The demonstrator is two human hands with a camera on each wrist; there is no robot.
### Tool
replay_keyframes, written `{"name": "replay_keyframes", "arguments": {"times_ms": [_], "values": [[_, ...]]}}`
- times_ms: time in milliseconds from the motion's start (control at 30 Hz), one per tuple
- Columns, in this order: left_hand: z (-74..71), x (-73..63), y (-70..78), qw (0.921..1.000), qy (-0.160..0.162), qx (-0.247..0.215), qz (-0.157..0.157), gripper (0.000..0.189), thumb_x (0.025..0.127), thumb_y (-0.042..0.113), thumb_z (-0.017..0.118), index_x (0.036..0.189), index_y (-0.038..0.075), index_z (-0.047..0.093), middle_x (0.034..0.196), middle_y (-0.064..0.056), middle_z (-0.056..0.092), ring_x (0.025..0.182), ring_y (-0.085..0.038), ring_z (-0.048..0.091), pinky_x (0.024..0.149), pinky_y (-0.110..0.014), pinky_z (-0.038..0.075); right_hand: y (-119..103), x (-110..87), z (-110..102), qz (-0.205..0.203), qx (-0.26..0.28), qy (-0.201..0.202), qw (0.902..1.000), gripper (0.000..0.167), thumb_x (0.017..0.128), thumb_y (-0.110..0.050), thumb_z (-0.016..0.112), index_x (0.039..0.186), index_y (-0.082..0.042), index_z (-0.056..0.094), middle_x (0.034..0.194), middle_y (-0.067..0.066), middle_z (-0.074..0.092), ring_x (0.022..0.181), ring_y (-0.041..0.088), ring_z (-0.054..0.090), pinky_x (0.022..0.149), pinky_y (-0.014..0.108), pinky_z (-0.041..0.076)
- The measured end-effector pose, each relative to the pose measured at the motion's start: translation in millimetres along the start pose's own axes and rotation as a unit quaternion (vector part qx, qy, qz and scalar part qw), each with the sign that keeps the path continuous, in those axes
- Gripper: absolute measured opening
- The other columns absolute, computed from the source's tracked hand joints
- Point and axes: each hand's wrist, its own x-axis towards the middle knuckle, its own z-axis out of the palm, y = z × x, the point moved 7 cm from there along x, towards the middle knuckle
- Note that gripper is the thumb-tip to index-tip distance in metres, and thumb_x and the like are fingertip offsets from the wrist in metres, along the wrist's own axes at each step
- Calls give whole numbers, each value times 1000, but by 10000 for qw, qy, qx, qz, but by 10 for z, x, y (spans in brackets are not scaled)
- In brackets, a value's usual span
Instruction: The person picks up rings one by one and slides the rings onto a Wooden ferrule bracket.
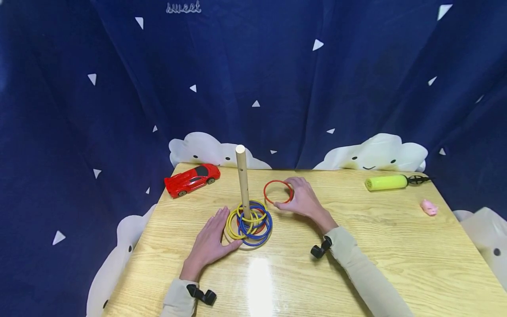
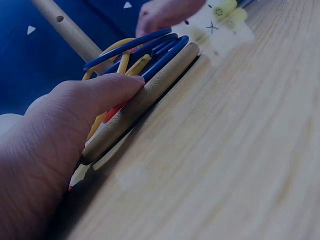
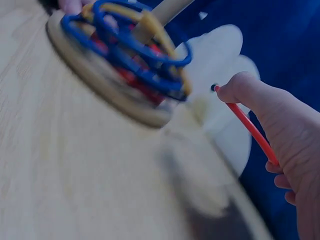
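Observation:
Upright on a round wooden base (image 2: pixel 162 82) stands a wooden post (image 1: pixel 243 185). Several blue, yellow and red rings (image 3: pixel 122 47) lie in an overlapping pile around the foot of the post. My left hand (image 1: pixel 211 242) rests beside the base on its left, fingers stretched out straight, its thumb (image 2: pixel 115 90) at the base's near rim. To the right of the post, my right hand (image 1: pixel 303 200) pinches a single red ring (image 3: pixel 252 131) between thumb and fingers. That ring is held in the air, clear of the tabletop and apart from the post.
A red toy car (image 1: pixel 192 179) sits at the table's back left. Toward the back right lie a yellow-green hand pump (image 1: pixel 386 182) with a black end and a small pink pig figure (image 1: pixel 429 207). A dark blue curtain (image 1: pixel 253 66) hangs behind the wooden table (image 1: pixel 309 281).

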Motion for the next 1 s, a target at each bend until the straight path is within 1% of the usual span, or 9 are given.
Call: {"name": "replay_keyframes", "arguments": {"times_ms": [100, 267, 433, 600, 767, 1000], "values": [[-1, 3, -1, 10000, 34, -19, 20, 113, 87, 81, 59, 168, 12, 20, 174, -5, 20, 161, -20, 15, 129, -44, 19, -132, 54, -179, -180, 9, 175, 9997, 86, 64, -58, 90, 125, -2, 68, 126, 13, 67, 120, 34, 57, 101, 54, 46], [-2, 7, -6, 10000, 61, -43, 11, 113, 87, 81, 59, 168, 12, 21, 174, -4, 20, 161, -20, 15, 129, -44, 19, -373, 161, -539, -481, 51, 477, 9977, 83, 64, -56, 90, 125, -3, 68, 125, 11, 67, 117, 31, 55, 99, 52, 46], [-9, -1, -1, 10000, 58, -67, 2, 113, 87, 81, 59, 168, 12, 21, 174, -4, 20, 161, -19, 15, 129, -44, 19, -642, 255, -885, -741, 155, 539, 9957, 83, 65, -52, 91, 127, -2, 67, 127, 11, 66, 119, 30, 54, 100, 52, 43], [-10, -13, -3, 10000, 31, -63, -30, 112, 87, 81, 59, 168, 13, 21, 174, -3, 20, 161, -18, 13, 130, -44, 18, -842, 344, -1139, -992, 275, 653, 9925, 83, 64, -50, 92, 128, -3, 67, 128, 11, 66, 119, 30, 54, 99, 53, 44], [-3, -13, -6, 10000, 0, -59, -42, 112, 87, 81, 59, 168, 13, 21, 174, -2, 19, 161, -18, 13, 130, -44, 18, -1011, 414, -1367, -1359, 429, 897, 9857, 81, 62, -45, 93, 127, -3, 68, 128, 12, 67, 117, 31, 56, 99, 54, 44], [1, -9, -7, 10000, -6, -55, -38, 112, 87, 81, 59, 168, 13, 22, 174, -3, 20, 161, -19, 14, 129, -44, 19, -1259, 494, -1647, -1783, 865, 1250, 9722, 81, 60, -43, 93, 125, 0, 69, 126, 12, 68, 115, 29, 57, 100, 45, 44]]}}
